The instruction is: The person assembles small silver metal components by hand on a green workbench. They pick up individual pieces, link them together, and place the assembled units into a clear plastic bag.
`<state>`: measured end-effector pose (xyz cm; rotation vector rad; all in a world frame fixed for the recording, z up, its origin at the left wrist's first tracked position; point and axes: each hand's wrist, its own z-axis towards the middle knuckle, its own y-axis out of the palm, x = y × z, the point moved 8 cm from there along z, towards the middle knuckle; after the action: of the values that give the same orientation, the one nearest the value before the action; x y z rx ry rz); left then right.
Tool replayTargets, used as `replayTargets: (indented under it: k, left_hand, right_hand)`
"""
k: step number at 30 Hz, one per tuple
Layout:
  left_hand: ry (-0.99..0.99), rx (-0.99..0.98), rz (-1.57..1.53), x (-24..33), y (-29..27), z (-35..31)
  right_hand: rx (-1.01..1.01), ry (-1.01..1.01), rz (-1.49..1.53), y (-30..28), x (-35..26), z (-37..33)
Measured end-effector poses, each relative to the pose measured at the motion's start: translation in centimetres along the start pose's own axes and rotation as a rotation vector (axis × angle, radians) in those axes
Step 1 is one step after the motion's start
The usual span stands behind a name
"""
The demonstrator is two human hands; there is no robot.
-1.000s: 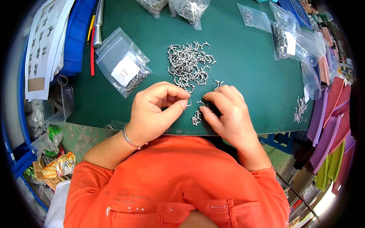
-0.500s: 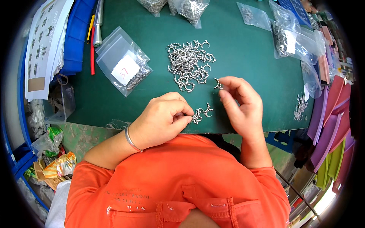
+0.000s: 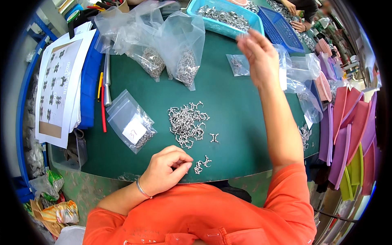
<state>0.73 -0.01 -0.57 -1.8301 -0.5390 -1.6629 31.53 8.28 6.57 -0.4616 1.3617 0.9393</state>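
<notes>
My left hand [image 3: 167, 170] rests at the near edge of the green mat [image 3: 241, 110], fingers curled with the thumb against the fingertips; I see nothing in it. Just to its right lies a small cluster of silver metal hooks [image 3: 201, 165]. A bigger pile of the same hooks [image 3: 187, 121] lies further out, with a single piece [image 3: 214, 137] beside it. My right hand [image 3: 258, 55] is raised far out over the mat, fingers apart and blurred, close to a turquoise basket [image 3: 253, 27] full of metal parts.
A small labelled clear bag [image 3: 130, 127] lies left of the pile. Larger bags of metal parts [image 3: 184, 61] stand at the back, with a blue basket [image 3: 286, 32]. Printed sheets [image 3: 57, 85] and pens [image 3: 102, 102] are left, coloured sheets [image 3: 347, 139] right. Another person's hands [image 3: 297, 16] work beyond.
My right hand has left the small cluster and swung up and away toward the turquoise basket. My left hand stayed at the near edge. The view has tilted up.
</notes>
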Motion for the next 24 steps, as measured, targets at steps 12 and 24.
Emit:
replayTargets:
  k: [12,24]
  left_hand:
    - [0.367,-0.241,0.401,1.6,2.0,-0.2]
    - [-0.067,0.048,-0.158,-1.1,1.1,0.7]
  right_hand:
    - [-0.483,0.045,-0.766,-0.5,2.1,-13.6]
    - [-0.523,-0.26,-0.756,3.4,0.9,-20.5]
